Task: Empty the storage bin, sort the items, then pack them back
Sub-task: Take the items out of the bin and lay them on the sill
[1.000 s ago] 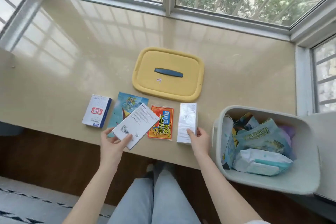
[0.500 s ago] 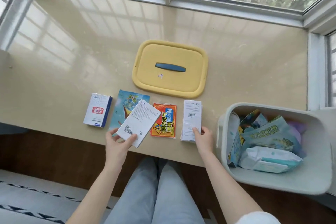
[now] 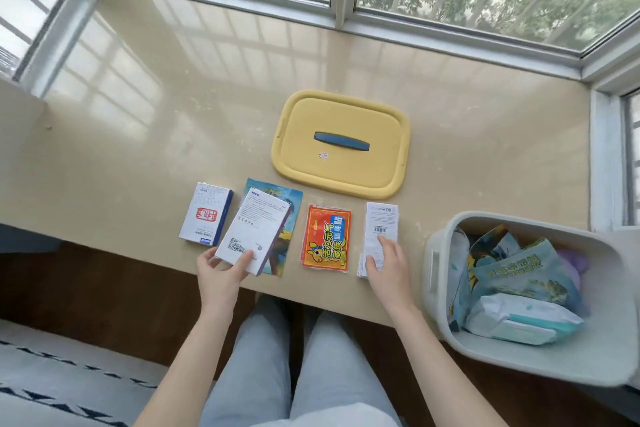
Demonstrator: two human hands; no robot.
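Observation:
My left hand (image 3: 221,272) grips the near end of a flat white box (image 3: 254,230), which lies over a blue picture packet (image 3: 282,239). My right hand (image 3: 386,262) rests its fingers on the near end of a narrow white box (image 3: 381,222). Between them lies a red and orange heat-patch packet (image 3: 325,241). A white and blue box (image 3: 206,218) sits at the far left of the row. The pale storage bin (image 3: 440,253) stands at right, holding a wet-wipes pack (image 3: 519,319) and blue pouches (image 3: 523,274).
The bin's yellow lid (image 3: 341,146) with a blue handle lies on the beige sill behind the row. Window frames close off the back and both sides. My knees in jeans (image 3: 277,357) are under the sill's front edge, with a patterned rug at lower left.
The white box in my left hand has swung straighter, now lined up over the blue packet. My right hand has slid further onto the narrow white box.

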